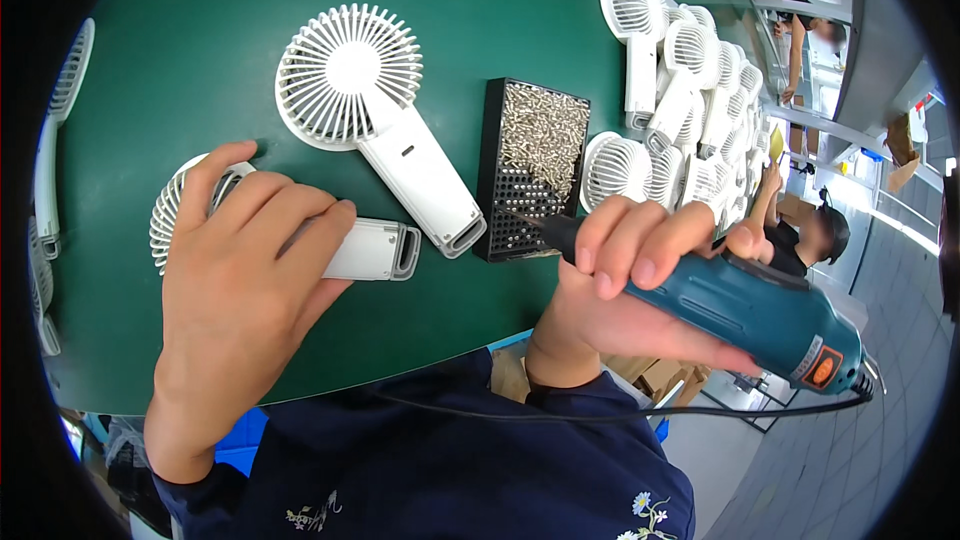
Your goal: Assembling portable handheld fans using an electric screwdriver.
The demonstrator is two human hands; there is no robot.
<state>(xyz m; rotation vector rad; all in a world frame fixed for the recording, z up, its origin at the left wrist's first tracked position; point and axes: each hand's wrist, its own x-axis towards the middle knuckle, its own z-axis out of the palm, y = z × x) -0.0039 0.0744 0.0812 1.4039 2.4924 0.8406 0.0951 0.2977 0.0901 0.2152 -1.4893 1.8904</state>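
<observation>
The two hands are apart. The left hand (245,265) is clamped on a white fan (370,250), which lies under it on the green table (200,40). The right hand (640,290) is wrapped around a blue screwdriver (735,310); its tip is over a black box (493,140) (small screws (545,130) fill the far part) between the hands. Ahead of the left hand lies a second fan (420,175); ahead of the right, many fans (690,90).

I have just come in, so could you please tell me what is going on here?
Someone's right hand grips a blue electric screwdriver, its tip over a black tray of small metal pieces. The left hand holds a white handheld fan lying on the green table. Another fan lies beyond it, more fans to the right.
</observation>
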